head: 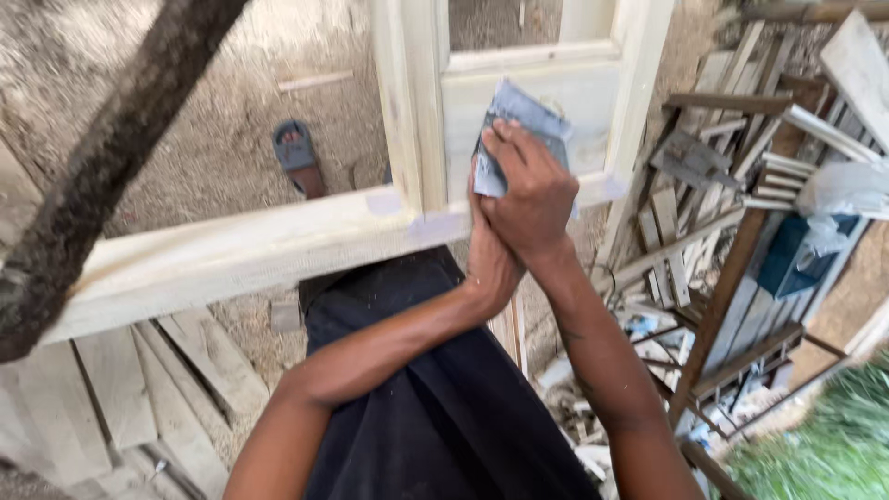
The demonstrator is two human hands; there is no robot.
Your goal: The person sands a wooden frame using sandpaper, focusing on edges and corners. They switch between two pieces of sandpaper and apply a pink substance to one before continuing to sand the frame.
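Here both hands' fingers [519, 153] clamp sandpaper [519, 116] against the door frame [417, 111] panel's edge.

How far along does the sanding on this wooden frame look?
Done: the frame is assembled, with pale filler patches at its joints. In hand: the right hand presses grey sandpaper on the lower panel, left hand beneath. Left: cannot tell which surfaces remain unsanded.

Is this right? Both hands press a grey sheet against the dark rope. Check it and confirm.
Not right. The head view shows both hands pressing the grey sheet against the pale wooden frame, not the rope, which hangs apart at the left. The right hand lies over the left hand.
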